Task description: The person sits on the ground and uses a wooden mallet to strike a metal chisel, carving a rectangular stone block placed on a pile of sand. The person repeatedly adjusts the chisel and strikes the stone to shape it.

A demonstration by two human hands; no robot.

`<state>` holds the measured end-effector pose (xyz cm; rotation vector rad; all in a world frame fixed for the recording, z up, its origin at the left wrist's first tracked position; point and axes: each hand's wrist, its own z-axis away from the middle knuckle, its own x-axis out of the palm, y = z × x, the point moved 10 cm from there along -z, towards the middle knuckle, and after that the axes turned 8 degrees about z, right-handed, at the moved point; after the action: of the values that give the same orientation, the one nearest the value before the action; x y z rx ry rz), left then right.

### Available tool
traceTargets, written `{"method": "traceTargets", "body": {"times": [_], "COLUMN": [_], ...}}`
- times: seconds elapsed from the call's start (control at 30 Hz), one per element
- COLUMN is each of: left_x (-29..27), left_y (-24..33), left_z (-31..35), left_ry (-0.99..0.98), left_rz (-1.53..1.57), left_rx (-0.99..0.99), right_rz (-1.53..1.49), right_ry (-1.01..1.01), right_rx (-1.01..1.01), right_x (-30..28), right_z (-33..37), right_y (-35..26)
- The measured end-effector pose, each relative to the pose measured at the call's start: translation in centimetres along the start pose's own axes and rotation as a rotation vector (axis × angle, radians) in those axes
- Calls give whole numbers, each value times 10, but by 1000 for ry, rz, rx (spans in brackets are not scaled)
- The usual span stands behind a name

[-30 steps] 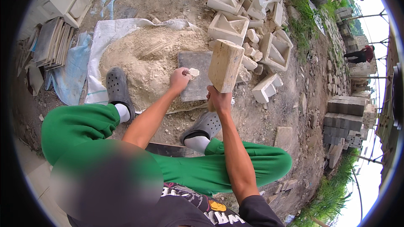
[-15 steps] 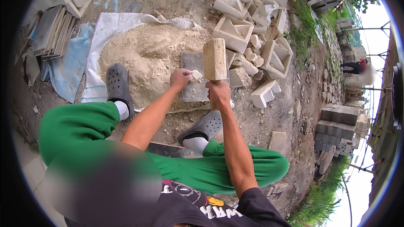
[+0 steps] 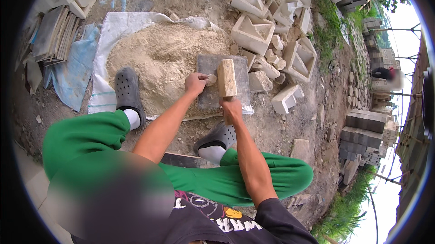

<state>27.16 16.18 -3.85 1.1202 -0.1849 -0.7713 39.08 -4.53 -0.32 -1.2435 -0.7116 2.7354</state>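
Observation:
My right hand [image 3: 232, 108] grips the handle of a wooden mallet [image 3: 226, 78] whose long pale head lies down on a flat grey stone slab [image 3: 241, 91]. My left hand [image 3: 196, 82] pinches a small pale stone piece [image 3: 211, 79] on the slab, right beside the mallet head. The slab sits at the edge of a sand pile [image 3: 156, 58] on a white sack. My legs in green trousers and grey clogs straddle the spot.
Broken hollow concrete blocks [image 3: 253, 31] and rubble lie beyond the slab. Stacked flat tiles [image 3: 52, 33] and a blue tarp [image 3: 72, 69] sit at the left. Grey paving blocks [image 3: 364, 131] stand in stacks at the right. A person stands far right by a stone wall.
The mallet, raised over the slab a second ago, has come down onto it beside the stone piece. My left hand stayed on the piece.

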Motion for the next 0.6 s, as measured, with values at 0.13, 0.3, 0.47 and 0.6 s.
{"method": "traceTargets", "body": {"times": [0.13,0.3,0.47,0.6], "left_x": [-3,-4,2,-1], "left_y": [4,2,1,4], "left_z": [3,3,-1,2], "left_ry": [12,11,28,8], "left_rz": [-18,-59,-38,-71], "left_rx": [-19,8,21,32], "right_rz": [-101,-473,-355,-141], "right_ry": [-52,88,132,-67], "right_rx": [38,-60,-67,47], "right_x": [-23,-54,-13,-10], "right_z": [3,7,3,-9], "right_y": [-13,-35,-21,-4]}}
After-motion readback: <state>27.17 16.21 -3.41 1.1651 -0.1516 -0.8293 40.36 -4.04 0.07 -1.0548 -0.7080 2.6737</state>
